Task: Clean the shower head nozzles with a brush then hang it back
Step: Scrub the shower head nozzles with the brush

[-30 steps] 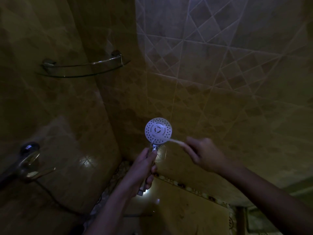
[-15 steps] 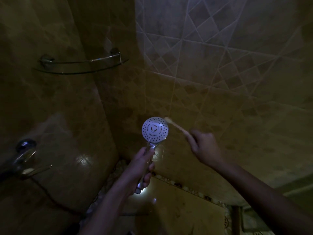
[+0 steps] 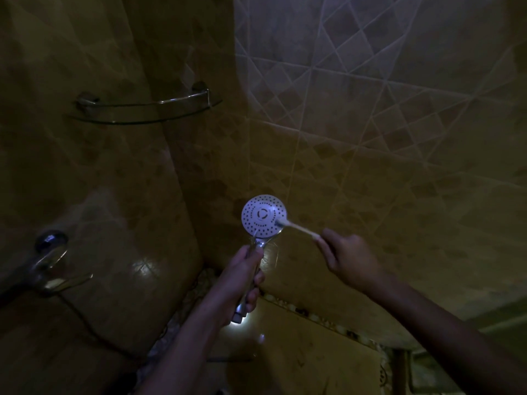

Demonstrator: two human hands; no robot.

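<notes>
In a dim tiled shower corner, my left hand (image 3: 242, 277) is wrapped around the chrome handle of a round white shower head (image 3: 262, 213), holding it upright with the dotted nozzle face turned toward me. My right hand (image 3: 349, 256) grips the end of a thin pale brush (image 3: 298, 228). The brush slants up to the left and its head touches the lower right part of the nozzle face. The handle's lower end pokes out below my left fist.
A curved glass corner shelf (image 3: 142, 111) with a metal rail is mounted high on the left. A chrome tap (image 3: 47, 258) juts from the left wall, with a dark hose (image 3: 94, 334) trailing down. Tiled walls close in on both sides; the floor (image 3: 299, 357) lies below.
The brush head has swung from the lower rim up to the top right edge of the shower head, then back down onto the lower right of the face. The shower head barely shifted.
</notes>
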